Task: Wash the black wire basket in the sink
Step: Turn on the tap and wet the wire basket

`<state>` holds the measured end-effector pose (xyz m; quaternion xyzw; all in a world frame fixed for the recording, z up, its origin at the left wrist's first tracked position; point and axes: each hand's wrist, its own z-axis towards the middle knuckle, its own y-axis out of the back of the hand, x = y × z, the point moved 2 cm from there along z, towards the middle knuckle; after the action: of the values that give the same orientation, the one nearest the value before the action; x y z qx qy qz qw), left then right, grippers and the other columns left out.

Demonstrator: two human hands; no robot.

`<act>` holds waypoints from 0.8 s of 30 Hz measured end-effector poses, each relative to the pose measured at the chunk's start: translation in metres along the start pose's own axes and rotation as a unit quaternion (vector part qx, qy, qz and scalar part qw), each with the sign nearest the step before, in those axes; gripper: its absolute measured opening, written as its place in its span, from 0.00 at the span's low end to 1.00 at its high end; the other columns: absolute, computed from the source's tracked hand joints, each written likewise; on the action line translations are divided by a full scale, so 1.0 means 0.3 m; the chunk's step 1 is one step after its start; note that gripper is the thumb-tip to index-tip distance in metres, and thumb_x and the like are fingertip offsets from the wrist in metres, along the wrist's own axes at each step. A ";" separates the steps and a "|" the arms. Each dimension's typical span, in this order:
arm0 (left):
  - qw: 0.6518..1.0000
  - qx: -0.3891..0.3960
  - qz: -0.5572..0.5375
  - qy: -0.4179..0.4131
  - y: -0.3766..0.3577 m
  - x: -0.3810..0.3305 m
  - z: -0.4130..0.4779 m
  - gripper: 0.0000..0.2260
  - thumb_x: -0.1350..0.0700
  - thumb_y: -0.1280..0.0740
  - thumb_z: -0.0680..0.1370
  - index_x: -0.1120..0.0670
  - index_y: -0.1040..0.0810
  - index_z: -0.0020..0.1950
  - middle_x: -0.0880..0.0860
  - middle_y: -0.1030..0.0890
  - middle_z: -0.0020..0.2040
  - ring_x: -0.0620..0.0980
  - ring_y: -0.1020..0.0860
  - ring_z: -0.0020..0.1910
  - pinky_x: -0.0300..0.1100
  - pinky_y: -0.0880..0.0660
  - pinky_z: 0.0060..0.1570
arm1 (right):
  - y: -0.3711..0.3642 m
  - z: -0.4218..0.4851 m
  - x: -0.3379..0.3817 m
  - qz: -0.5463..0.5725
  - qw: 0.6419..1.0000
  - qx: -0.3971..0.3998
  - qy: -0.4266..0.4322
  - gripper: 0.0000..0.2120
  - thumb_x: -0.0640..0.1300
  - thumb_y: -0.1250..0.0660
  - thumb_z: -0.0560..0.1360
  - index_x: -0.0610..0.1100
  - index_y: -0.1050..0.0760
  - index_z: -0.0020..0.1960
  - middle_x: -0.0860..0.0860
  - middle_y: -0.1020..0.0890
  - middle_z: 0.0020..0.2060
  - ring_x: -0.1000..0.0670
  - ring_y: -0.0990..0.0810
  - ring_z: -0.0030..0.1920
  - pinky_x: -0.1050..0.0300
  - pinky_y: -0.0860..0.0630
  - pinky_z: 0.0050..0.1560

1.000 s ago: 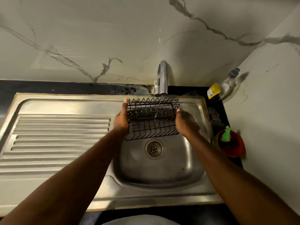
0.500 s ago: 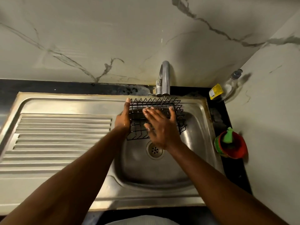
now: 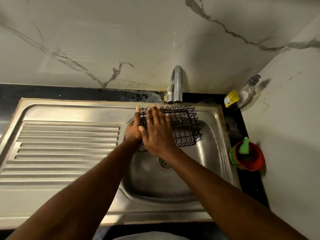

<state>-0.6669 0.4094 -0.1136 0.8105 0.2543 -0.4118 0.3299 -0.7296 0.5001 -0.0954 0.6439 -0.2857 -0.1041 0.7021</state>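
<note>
Black wire basket (image 3: 184,129) lies beneath flat right hand (image 3: 156,134), left hand (image 3: 132,132) gripping it.

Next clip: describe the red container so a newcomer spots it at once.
Start at the steel sink and move to the black counter strip on its right. The red container sits there, a green scrubber sticking out of it; the clear bottle farther back has a yellow label.

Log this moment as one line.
basket: under tap, over sink | left hand: holds basket's left end | right hand: flat on its wires, fingers straight
</note>
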 end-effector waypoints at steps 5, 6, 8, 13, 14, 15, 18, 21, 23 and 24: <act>0.979 -0.041 -0.152 0.129 0.010 0.071 0.049 0.44 0.19 0.46 0.72 0.50 0.21 0.71 0.58 0.17 0.64 0.55 0.17 0.56 0.50 0.20 0.58 | 0.053 0.074 -0.220 -0.036 0.995 0.031 0.091 0.35 0.69 0.56 0.83 0.51 0.53 0.84 0.49 0.51 0.83 0.48 0.55 0.83 0.39 0.55 0.81; 0.973 -0.046 -0.172 0.148 0.012 0.089 0.072 0.49 0.15 0.46 0.66 0.50 0.21 0.70 0.57 0.16 0.63 0.55 0.17 0.55 0.53 0.19 0.59 | 0.065 0.077 -0.308 -0.028 0.999 0.021 0.022 0.36 0.70 0.56 0.83 0.51 0.53 0.84 0.49 0.50 0.83 0.48 0.53 0.83 0.38 0.54 0.81; 0.971 -0.060 -0.177 0.150 0.008 0.073 0.069 0.47 0.18 0.46 0.70 0.52 0.23 0.73 0.55 0.17 0.61 0.51 0.16 0.50 0.50 0.17 0.51 | 0.073 0.074 -0.426 -0.008 0.996 0.024 -0.090 0.37 0.70 0.58 0.82 0.49 0.54 0.84 0.48 0.52 0.83 0.46 0.56 0.83 0.36 0.51 0.81; 0.985 -0.055 -0.127 0.104 -0.035 0.033 0.044 0.34 0.29 0.49 0.82 0.50 0.29 0.77 0.58 0.24 0.73 0.56 0.22 0.65 0.47 0.24 0.62 | 0.043 0.092 -0.196 0.034 0.973 -0.014 -0.229 0.43 0.70 0.62 0.80 0.41 0.57 0.84 0.39 0.55 0.82 0.38 0.59 0.82 0.36 0.56 0.81; 0.988 -0.050 -0.106 0.099 -0.033 0.036 0.041 0.32 0.31 0.48 0.83 0.50 0.29 0.77 0.57 0.23 0.73 0.56 0.23 0.68 0.47 0.25 0.64 | 0.031 0.081 -0.112 0.029 0.984 -0.012 -0.174 0.42 0.69 0.61 0.81 0.40 0.57 0.83 0.38 0.55 0.82 0.38 0.59 0.82 0.36 0.56 0.81; 0.992 -0.037 -0.084 0.081 -0.033 0.045 0.045 0.26 0.37 0.46 0.86 0.50 0.29 0.77 0.56 0.22 0.71 0.54 0.22 0.67 0.43 0.26 0.62 | 0.012 0.063 -0.036 0.017 0.995 -0.004 -0.096 0.40 0.66 0.59 0.82 0.41 0.57 0.84 0.39 0.55 0.82 0.39 0.59 0.82 0.38 0.56 0.81; 0.997 -0.007 -0.067 0.043 -0.033 0.070 0.060 0.19 0.48 0.41 0.87 0.53 0.30 0.77 0.53 0.22 0.69 0.49 0.22 0.65 0.34 0.29 0.60 | -0.003 0.025 0.040 -0.007 0.998 0.021 0.061 0.35 0.60 0.50 0.83 0.45 0.55 0.84 0.43 0.53 0.83 0.44 0.60 0.83 0.41 0.57 0.81; 0.979 -0.061 -0.152 0.119 -0.022 0.073 0.059 0.29 0.33 0.44 0.83 0.53 0.20 0.70 0.57 0.17 0.60 0.55 0.19 0.58 0.45 0.23 0.56 | 0.018 0.063 -0.111 -0.004 0.999 0.002 0.034 0.31 0.63 0.56 0.84 0.52 0.51 0.84 0.49 0.48 0.83 0.48 0.54 0.83 0.38 0.56 0.81; 0.969 -0.044 -0.199 0.140 -0.017 0.077 0.076 0.35 0.26 0.44 0.77 0.51 0.20 0.69 0.54 0.15 0.60 0.55 0.18 0.58 0.52 0.23 0.64 | 0.035 0.070 -0.261 -0.011 0.998 -0.003 -0.064 0.32 0.64 0.59 0.84 0.52 0.51 0.84 0.49 0.49 0.83 0.47 0.54 0.83 0.37 0.56 0.81; 0.967 -0.040 -0.207 0.145 -0.020 0.074 0.082 0.36 0.25 0.43 0.75 0.50 0.20 0.68 0.54 0.15 0.60 0.54 0.18 0.58 0.55 0.23 0.66 | 0.043 0.070 -0.331 -0.007 0.994 -0.002 -0.110 0.31 0.64 0.60 0.85 0.51 0.52 0.84 0.50 0.50 0.83 0.47 0.55 0.83 0.36 0.55 0.81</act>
<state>-0.6713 0.3982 -0.1450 0.7774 0.4780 -0.3388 0.2291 -0.8246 0.5352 -0.1093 0.6289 -0.3565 -0.1801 0.6671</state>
